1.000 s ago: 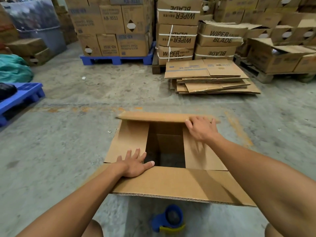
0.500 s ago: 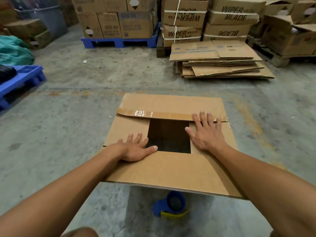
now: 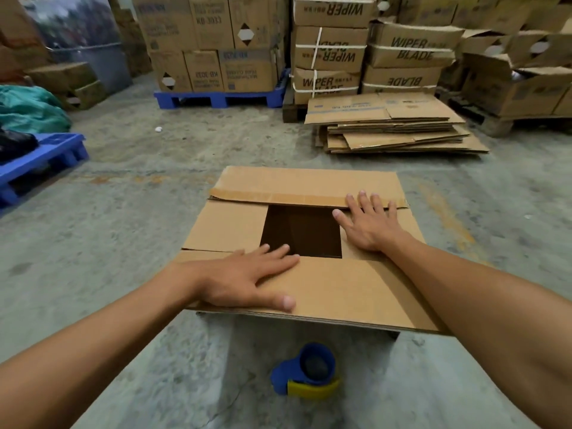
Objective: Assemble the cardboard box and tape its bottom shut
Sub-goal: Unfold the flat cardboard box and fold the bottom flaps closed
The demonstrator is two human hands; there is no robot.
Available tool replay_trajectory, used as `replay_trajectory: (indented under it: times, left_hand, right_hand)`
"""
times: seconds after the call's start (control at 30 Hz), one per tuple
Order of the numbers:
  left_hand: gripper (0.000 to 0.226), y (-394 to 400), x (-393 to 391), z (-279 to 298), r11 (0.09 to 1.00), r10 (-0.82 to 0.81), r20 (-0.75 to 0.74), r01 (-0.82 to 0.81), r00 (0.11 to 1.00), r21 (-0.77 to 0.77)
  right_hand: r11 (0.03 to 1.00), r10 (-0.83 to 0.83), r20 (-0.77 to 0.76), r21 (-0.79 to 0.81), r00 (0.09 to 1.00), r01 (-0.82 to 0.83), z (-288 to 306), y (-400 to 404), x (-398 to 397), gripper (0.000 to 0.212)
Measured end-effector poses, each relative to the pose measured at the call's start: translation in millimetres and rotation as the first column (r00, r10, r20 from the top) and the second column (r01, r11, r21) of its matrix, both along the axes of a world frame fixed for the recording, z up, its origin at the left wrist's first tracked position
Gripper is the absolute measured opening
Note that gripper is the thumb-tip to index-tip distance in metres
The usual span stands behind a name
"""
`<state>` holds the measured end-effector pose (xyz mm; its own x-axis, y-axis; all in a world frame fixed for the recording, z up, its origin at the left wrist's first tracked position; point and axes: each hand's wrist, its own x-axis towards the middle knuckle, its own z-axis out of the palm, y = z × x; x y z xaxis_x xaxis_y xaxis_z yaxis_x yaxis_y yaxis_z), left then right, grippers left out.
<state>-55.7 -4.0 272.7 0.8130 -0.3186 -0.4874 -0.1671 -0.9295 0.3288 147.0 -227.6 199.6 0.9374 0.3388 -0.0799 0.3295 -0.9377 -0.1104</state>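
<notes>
Cardboard makes up the box (image 3: 309,243), which is set on the floor dead ahead at 12 o'clock, bottom flaps up. A square gap is left open at the centre between the far and near flaps. The seam to be closed is judged to run from 9 to 3 o'clock. The left hand (image 3: 247,278) is laid flat, fingers spread, on the near flap; the right hand (image 3: 368,222) is pressed flat at 2 o'clock. Nothing is gripped. The tape dispenser (image 3: 306,374) is seen at 6 o'clock, nearer the left hand.
</notes>
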Motion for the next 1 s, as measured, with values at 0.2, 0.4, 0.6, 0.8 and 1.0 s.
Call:
replay_trajectory:
  times: [0.2, 0.4, 0.6, 0.8, 1.0]
  left_hand:
    - [0.064, -3, -2, 48, 1.0, -0.025, 0.038, 0.025, 0.999, -0.007]
    - [0.033, 8, 43, 73, 0.988, 0.055, 0.404, -0.107, 0.913, 0.109]
    - [0.061, 15, 91, 68, 0.972, 0.143, 0.476, -0.213, 0.868, 0.098]
    - [0.1, 13, 144, 43, 0.944, 0.181, 0.495, -0.292, 0.85, 0.155]
    - [0.098, 16, 165, -4, 0.942, 0.163, 0.485, -0.281, 0.859, 0.181]
  right_hand:
    - [0.991, -0.088, -0.371, 0.063, 0.924, 0.119, 55, -1, 10, 0.099]
    - [0.994, -0.11, -0.638, -0.066, 0.762, 0.088, 111, -4, 28, 0.11]
    - [0.978, -0.201, -0.719, -0.114, 0.665, 0.173, 146, 7, 45, 0.116]
    - [0.987, -0.158, -0.406, -0.081, 0.9, 0.137, 124, 23, 57, 0.047]
    - [0.933, -0.217, -0.292, 0.217, 0.931, 0.286, 104, 2, 60, 0.063]
